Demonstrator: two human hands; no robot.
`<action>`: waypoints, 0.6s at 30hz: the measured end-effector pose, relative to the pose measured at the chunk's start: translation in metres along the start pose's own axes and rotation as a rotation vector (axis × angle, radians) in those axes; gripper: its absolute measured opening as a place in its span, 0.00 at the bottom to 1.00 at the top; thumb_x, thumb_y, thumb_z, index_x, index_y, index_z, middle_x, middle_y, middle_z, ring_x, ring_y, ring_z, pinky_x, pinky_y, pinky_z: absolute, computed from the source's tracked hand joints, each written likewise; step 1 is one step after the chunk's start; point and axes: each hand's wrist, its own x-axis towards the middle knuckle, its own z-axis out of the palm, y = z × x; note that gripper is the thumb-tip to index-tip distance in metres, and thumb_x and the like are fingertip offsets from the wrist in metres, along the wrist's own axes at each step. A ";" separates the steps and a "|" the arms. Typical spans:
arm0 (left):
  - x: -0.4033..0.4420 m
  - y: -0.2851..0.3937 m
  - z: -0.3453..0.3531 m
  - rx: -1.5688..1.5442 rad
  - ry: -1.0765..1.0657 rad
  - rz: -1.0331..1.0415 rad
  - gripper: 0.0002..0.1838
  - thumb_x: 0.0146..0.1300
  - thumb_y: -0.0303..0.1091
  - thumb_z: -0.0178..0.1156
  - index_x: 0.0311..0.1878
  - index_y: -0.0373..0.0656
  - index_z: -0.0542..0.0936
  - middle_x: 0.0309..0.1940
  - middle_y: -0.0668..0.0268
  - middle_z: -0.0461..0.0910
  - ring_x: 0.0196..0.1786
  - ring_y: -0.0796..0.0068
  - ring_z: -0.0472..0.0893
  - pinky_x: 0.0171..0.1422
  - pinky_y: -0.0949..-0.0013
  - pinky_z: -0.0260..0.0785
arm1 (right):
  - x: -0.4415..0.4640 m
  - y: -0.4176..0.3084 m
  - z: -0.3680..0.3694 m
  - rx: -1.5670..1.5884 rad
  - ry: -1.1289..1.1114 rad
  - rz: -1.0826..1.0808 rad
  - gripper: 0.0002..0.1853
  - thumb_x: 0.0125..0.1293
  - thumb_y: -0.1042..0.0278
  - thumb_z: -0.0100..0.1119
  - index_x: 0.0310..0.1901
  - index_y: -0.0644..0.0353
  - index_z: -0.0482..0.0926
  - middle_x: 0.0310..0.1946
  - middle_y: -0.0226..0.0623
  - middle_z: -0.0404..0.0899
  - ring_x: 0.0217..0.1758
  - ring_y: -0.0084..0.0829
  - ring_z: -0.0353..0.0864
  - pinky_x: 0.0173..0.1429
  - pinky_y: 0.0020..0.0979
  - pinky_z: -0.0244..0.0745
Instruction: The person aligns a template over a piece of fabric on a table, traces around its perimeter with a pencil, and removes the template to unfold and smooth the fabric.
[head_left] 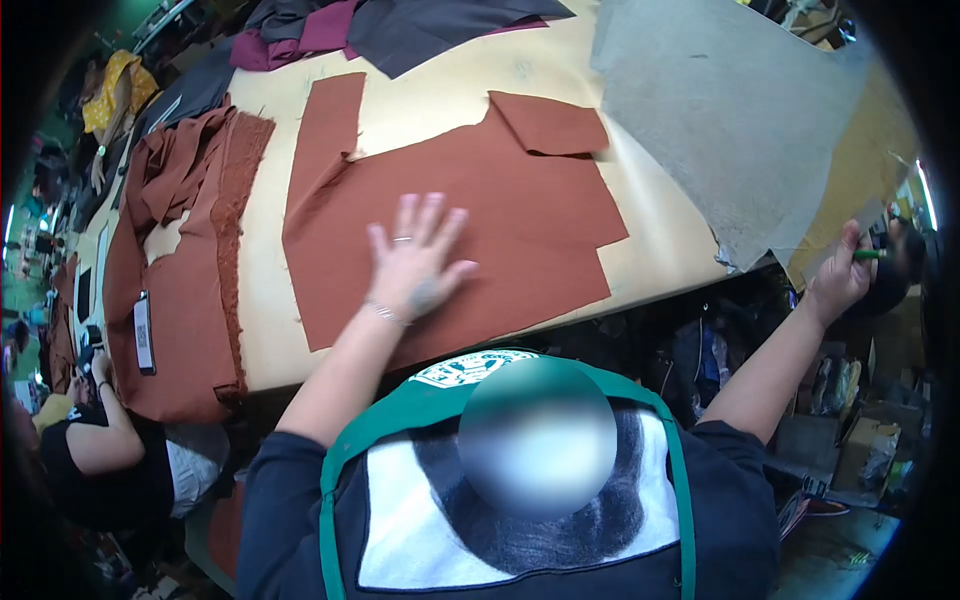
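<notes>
My left hand (418, 262) lies flat with spread fingers on a rust-brown fabric piece (520, 220). That piece is spread out on the table, with one corner folded over at its upper right and a strip running up at its left. Out to the far right, my right hand (840, 275) is closed around a thin green pen-like thing (868, 254). A pale flat strip (868, 218) shows beside those fingers; whether it is held too, I cannot tell. Left of the spread piece is a crumpled heap of the same brown fabric (180, 250) with a frayed edge.
On the heap lies a phone-like thing (145, 333). Dark grey cloth (430, 30) and maroon cloth (325, 32) lie along the back of the pale table (265, 335). A large grey sheet (720, 110) covers its right end. Another person (110, 450) works at lower left; boxes (865, 455) stand at right.
</notes>
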 end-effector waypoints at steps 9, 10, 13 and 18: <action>-0.008 0.028 0.010 -0.125 -0.194 0.173 0.36 0.56 0.62 0.47 0.66 0.57 0.57 0.69 0.64 0.43 0.71 0.55 0.38 0.62 0.30 0.38 | -0.028 -0.036 -0.040 -0.085 0.105 -0.035 0.11 0.63 0.69 0.54 0.39 0.70 0.76 0.37 0.34 0.76 0.41 0.23 0.70 0.49 0.25 0.63; -0.001 0.025 0.011 -0.138 -0.109 0.172 0.34 0.57 0.60 0.47 0.64 0.55 0.59 0.68 0.63 0.46 0.71 0.56 0.40 0.63 0.31 0.39 | -0.037 -0.037 -0.045 -0.112 0.095 -0.033 0.11 0.63 0.69 0.54 0.39 0.69 0.76 0.37 0.33 0.76 0.41 0.22 0.70 0.49 0.25 0.63; 0.056 0.008 0.011 -0.222 0.123 0.183 0.29 0.60 0.52 0.49 0.61 0.48 0.64 0.65 0.59 0.54 0.68 0.56 0.49 0.63 0.38 0.47 | -0.059 -0.040 -0.049 -0.120 0.083 0.004 0.09 0.63 0.69 0.53 0.38 0.68 0.76 0.36 0.32 0.75 0.41 0.22 0.70 0.48 0.25 0.63; 0.194 0.002 0.004 -0.405 0.267 0.178 0.27 0.54 0.51 0.56 0.53 0.44 0.71 0.52 0.56 0.70 0.54 0.58 0.70 0.58 0.60 0.65 | -0.071 -0.050 -0.051 -0.201 0.127 0.005 0.07 0.64 0.70 0.52 0.32 0.65 0.74 0.30 0.30 0.72 0.36 0.20 0.67 0.44 0.23 0.61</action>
